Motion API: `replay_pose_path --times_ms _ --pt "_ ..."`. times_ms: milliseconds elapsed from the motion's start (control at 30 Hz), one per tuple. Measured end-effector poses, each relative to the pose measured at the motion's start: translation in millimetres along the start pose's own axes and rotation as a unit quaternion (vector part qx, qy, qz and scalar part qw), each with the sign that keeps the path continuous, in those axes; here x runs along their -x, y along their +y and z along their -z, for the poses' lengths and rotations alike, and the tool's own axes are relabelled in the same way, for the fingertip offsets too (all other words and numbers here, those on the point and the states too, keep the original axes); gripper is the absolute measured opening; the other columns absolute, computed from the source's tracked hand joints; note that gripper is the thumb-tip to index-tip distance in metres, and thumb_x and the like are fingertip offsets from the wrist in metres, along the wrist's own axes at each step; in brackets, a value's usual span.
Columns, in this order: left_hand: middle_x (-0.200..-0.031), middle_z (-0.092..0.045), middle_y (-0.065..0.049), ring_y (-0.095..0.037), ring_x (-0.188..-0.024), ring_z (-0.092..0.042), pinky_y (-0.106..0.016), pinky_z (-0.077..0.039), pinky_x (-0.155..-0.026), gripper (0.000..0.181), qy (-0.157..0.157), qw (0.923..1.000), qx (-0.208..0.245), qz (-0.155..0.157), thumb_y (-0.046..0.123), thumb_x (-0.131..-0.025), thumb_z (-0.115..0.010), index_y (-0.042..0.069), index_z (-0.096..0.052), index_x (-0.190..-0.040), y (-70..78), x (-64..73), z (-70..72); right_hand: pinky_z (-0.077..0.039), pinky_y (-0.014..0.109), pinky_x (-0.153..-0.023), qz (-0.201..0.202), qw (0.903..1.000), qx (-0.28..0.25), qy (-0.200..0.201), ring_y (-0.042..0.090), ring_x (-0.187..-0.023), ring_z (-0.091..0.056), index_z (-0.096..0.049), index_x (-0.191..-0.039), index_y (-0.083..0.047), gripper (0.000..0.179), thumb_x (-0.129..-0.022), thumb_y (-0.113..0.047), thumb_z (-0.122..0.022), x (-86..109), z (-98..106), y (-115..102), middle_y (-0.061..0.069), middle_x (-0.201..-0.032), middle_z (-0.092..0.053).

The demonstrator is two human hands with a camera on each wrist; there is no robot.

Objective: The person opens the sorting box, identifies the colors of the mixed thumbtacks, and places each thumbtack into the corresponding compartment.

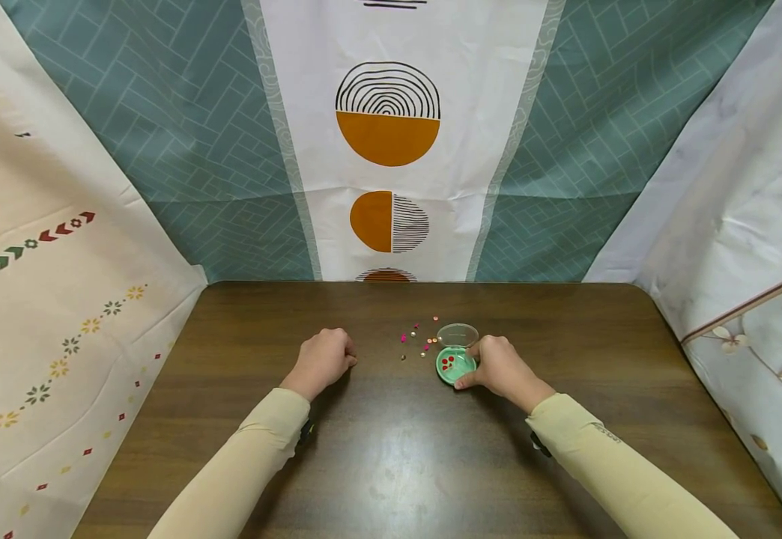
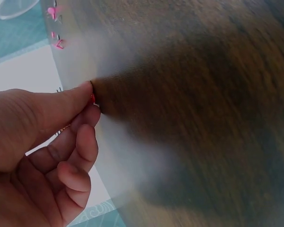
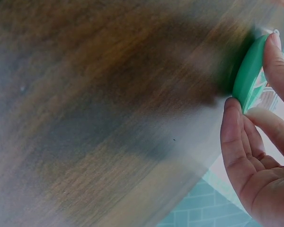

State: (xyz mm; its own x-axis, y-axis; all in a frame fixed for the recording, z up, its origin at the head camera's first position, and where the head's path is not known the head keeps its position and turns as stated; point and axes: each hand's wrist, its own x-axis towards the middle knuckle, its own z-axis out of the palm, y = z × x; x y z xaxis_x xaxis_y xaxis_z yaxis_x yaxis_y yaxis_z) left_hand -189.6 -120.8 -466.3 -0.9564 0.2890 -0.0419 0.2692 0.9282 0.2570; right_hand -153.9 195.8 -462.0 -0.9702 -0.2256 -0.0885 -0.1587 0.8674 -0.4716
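Observation:
My right hand [image 1: 502, 367] grips the rim of a small round green case [image 1: 464, 370] with thumb and fingers. Its clear lid [image 1: 458, 335] stands open on the far side, and several red pieces [image 1: 448, 361] lie inside. The right wrist view shows the green case [image 3: 250, 71] edge-on between the thumb and fingers. To the left, my left hand [image 1: 323, 361] is close to the tabletop. Its thumb and forefinger pinch a tiny red piece [image 2: 93, 99], mostly hidden by the fingertips, while the other fingers curl loosely.
Several small loose beads or studs, pink [image 1: 403, 339], orange [image 1: 435, 319] and metallic [image 1: 422, 355], lie scattered on the brown wooden table [image 1: 377, 449] between the hands. Patterned cloth [image 1: 391, 172] hangs along the table's far edge, with more cloth at both sides.

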Motion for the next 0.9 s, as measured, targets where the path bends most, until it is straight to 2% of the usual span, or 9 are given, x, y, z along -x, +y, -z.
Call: replay_pose_path --times_ms 200,400,633,900 --pt "-0.069 -0.063 0.010 -0.011 -0.061 -0.056 -0.034 -0.044 -0.052 0.017 -0.006 0.9999 -0.009 0.012 0.027 -0.078 -0.074 0.024 -0.065 -0.064 0.4 0.8 0.6 -0.035 0.025 -0.053 -0.001 1.0000 0.001 -0.001 0.012 -0.062 -0.045 -0.071 -0.073 -0.012 0.037 -0.052 -0.036 -0.089 0.3 -0.3 -0.3 -0.002 -0.073 -0.065" --pt "-0.070 -0.063 0.008 -0.011 -0.059 -0.056 -0.034 -0.044 -0.051 0.018 -0.025 0.9990 -0.024 0.028 0.029 -0.079 -0.072 0.023 -0.064 -0.065 2.6 1.9 2.1 -0.038 0.026 -0.057 -0.007 1.0000 -0.004 -0.002 0.012 -0.065 -0.047 -0.074 -0.081 -0.009 0.042 -0.052 -0.036 -0.089 0.7 -0.7 -0.5 -0.003 -0.077 -0.068" --pt "-0.062 -0.057 0.006 -0.011 -0.054 -0.048 -0.033 -0.040 -0.046 0.022 -0.049 0.9976 -0.036 0.034 0.018 -0.080 -0.062 0.020 -0.058 -0.058 9.5 3.5 6.8 -0.039 0.026 -0.059 -0.012 0.9999 0.001 -0.003 0.012 -0.067 -0.049 -0.074 -0.084 -0.009 0.045 -0.052 -0.037 -0.089 0.5 -1.6 -0.5 -0.003 -0.083 -0.069" --pt "-0.071 -0.062 0.001 -0.016 -0.062 -0.057 -0.039 -0.044 -0.051 0.015 -0.082 0.9935 -0.074 0.028 0.023 -0.073 -0.066 0.018 -0.058 -0.062 17.5 3.2 11.0 -0.035 0.027 -0.055 0.001 1.0000 0.008 -0.003 0.013 -0.063 -0.045 -0.071 -0.074 -0.011 0.039 -0.053 -0.038 -0.089 -0.9 -0.1 0.5 -0.001 -0.076 -0.065"
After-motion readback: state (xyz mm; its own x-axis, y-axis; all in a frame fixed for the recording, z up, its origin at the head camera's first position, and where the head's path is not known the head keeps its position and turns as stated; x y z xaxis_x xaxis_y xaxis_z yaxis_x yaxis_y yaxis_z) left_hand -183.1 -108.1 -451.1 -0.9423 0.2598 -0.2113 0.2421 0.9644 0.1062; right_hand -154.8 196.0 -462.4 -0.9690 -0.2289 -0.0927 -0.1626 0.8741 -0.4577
